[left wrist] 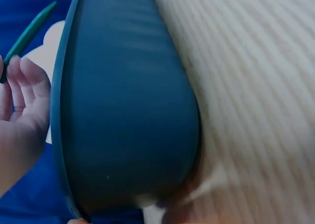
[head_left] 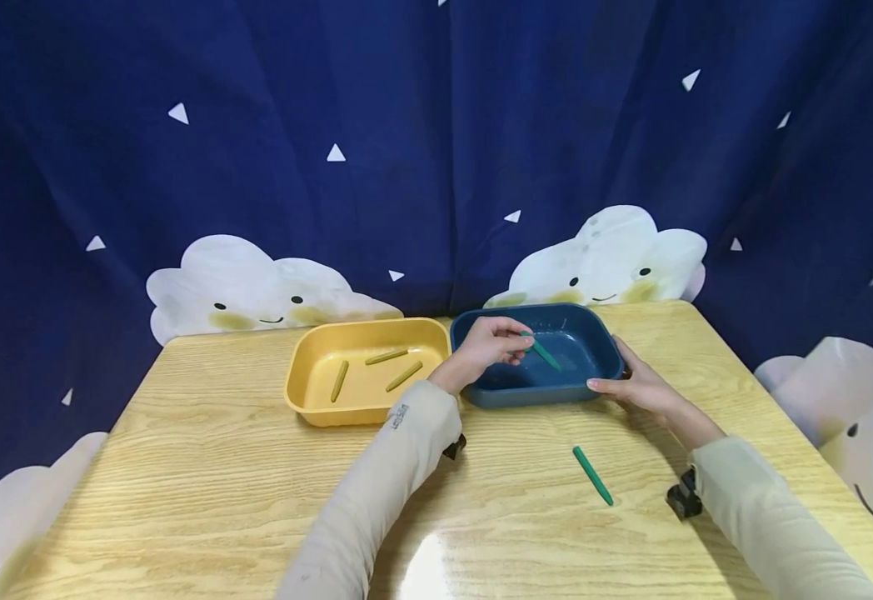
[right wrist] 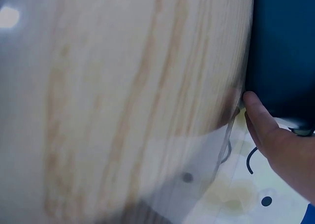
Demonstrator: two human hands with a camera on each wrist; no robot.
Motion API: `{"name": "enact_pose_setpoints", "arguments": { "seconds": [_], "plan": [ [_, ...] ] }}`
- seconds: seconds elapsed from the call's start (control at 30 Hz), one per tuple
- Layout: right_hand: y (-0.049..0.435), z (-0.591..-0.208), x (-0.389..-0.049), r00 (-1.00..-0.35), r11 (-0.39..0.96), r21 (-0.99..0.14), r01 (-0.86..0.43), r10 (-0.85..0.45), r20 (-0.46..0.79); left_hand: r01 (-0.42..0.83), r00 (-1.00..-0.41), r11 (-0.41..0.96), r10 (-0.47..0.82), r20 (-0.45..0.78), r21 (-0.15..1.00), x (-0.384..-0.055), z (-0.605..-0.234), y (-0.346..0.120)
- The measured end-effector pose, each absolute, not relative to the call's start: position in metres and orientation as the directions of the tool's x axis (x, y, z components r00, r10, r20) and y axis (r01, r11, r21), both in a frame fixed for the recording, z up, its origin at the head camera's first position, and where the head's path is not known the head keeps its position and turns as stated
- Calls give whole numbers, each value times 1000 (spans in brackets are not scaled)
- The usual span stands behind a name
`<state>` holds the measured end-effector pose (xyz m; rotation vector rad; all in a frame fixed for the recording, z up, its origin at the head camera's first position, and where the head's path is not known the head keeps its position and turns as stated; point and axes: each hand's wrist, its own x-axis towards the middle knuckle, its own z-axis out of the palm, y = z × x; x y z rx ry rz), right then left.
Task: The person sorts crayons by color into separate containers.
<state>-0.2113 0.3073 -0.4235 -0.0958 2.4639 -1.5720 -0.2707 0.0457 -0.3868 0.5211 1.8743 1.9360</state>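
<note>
Over the dark blue bin (head_left: pixel 534 395), my left hand (head_left: pixel 491 342) pinches a green crayon (head_left: pixel 546 354) between thumb and fingertips. The left wrist view shows this crayon (left wrist: pixel 30 32) slanting up from the fingers, beside the bin's outer wall (left wrist: pixel 123 96). My right hand (head_left: pixel 650 387) grips the bin at its right front corner, thumb along the front and fingers round the right side. In the right wrist view a digit of that hand (right wrist: pixel 283 145) lies against the blue wall. A second green crayon (head_left: pixel 592 475) lies on the table in front of the bin.
Left of the blue bin, close beside it, stands a yellow bin (head_left: pixel 354 416) holding three olive-yellow crayons (head_left: pixel 404 376). Both bins sit near the back edge of the wooden table (head_left: pixel 204 467). Behind hangs a navy curtain (head_left: pixel 406 208) with white clouds.
</note>
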Motion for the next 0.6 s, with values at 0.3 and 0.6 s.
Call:
{"name": "enact_pose_setpoints", "arguments": {
  "seconds": [0.3,0.6],
  "plan": [
    [310,-426,-214,-975,426,-903,65,-167,-149,-106,-906,-5,413,-94,994,-283,-388,49],
    [309,-425,-213,-975,434,-899,60,-169,-146,-186,-933,76,300,-201,980,-292,-391,51]
  ]
}}
